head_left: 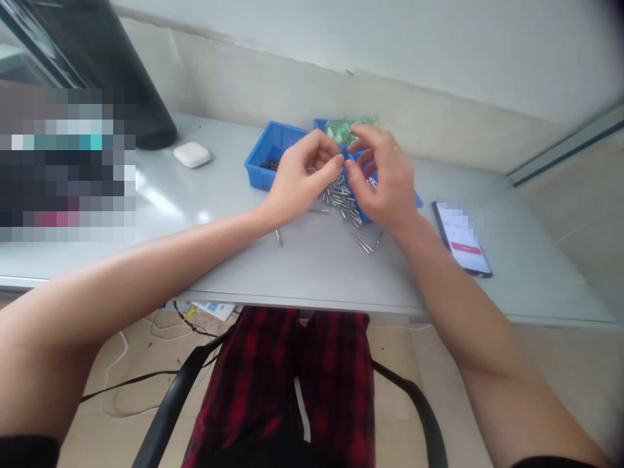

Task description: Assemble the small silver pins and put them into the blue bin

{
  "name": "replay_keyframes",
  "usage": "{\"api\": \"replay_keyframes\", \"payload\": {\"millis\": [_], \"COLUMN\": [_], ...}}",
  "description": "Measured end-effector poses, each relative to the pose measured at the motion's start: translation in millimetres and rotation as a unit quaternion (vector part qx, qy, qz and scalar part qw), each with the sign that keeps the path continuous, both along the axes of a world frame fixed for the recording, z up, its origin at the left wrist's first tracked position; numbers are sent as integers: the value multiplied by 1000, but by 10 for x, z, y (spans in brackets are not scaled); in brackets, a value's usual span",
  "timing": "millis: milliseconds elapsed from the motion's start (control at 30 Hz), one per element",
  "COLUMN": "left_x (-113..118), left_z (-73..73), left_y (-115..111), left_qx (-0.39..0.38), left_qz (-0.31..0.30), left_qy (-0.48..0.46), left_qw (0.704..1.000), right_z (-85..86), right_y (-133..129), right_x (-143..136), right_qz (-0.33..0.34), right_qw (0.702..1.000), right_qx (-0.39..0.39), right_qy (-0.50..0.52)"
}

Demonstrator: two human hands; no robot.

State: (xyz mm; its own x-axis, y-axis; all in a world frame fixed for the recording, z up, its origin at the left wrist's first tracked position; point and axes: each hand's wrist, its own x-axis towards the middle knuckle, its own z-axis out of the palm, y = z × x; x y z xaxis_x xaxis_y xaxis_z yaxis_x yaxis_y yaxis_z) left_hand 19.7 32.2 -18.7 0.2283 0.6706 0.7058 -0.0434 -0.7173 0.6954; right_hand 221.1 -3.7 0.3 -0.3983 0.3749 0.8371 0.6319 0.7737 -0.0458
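My left hand (302, 175) is closed in a pinch, thumb against fingertips, on a thin metal pin (345, 140) that points upward between my hands. My right hand (387, 179) is beside it with fingers curled and apart; its index fingertip is close to the pin's upper end, and whether it touches I cannot tell. Below both hands lies a pile of silver metal pins (344, 200), partly hidden by them. Behind my left hand stands a blue bin (258, 175) with small dark pieces (270, 164) inside. Another blue bin (319, 123), mostly covered by my hands, holds green plastic wrapping (361, 121).
Several loose pins (363, 243) lie on the grey table (273, 279) nearer me, with a short metal piece (279, 238) to their left. A phone (463, 240) lies at the right. A white earbud case (192, 155) and a dark cylinder (141, 97) stand at the left.
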Motion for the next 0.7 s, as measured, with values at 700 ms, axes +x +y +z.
{"api": "replay_keyframes", "payload": {"millis": [700], "left_x": [-25], "left_z": [-42], "left_y": [100], "left_qx": [-27], "left_qz": [3], "left_qy": [13], "left_qw": [1000], "right_z": [96], "right_y": [-47], "right_x": [46], "right_qz": [-84], "right_qw": [988], "right_qx": [-125], "right_qy": [-32]}}
